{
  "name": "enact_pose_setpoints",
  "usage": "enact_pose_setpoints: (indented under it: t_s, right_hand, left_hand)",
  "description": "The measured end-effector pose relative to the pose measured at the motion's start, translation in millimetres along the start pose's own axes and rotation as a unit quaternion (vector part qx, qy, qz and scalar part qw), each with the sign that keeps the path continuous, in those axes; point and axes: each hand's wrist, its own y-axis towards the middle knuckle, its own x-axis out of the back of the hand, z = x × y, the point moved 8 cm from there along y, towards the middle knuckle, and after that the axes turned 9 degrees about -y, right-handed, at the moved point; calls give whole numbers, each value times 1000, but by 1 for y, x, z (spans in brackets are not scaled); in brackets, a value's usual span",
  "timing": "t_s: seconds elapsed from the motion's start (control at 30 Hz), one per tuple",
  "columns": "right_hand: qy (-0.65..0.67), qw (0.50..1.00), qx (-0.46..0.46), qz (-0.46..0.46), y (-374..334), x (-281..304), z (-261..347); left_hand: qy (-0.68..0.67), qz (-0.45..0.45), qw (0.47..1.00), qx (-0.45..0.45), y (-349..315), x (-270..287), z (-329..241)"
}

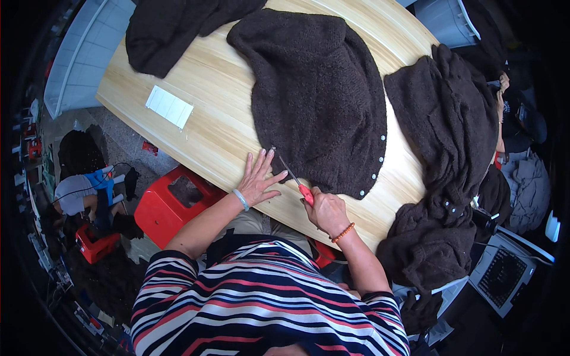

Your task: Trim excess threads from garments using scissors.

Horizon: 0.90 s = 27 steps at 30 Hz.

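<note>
A dark brown knitted garment [314,89] lies spread on the wooden table in front of me. Several shiny round buttons [381,159] run along its right edge. My left hand [256,181], with a pale bangle at the wrist, rests with fingers spread on the table, fingertips at the garment's lower left edge. In my right hand [328,212], which wears an orange bead bracelet, is a red-handled tool [306,194] with a thin metal shaft. The shaft points up and left over the garment's lower edge, close to my left fingers. The exact kind of tool is not clear.
On the wooden table [219,89] lie a white paper slip [169,107] and more brown knitwear [166,35]. Other brown garments [448,118] pile up at right, where another person's hand [503,82] touches one. A red stool [172,204] stands at left; a laptop [504,270] is at lower right.
</note>
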Motion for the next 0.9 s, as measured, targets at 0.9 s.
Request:
enact_pose_setpoints:
  t_s: [0.9]
  right_hand:
    - [92,921,-365,-98,-100,25,-246]
  left_hand:
    - [-154,-195,949,196,89,-1,-84]
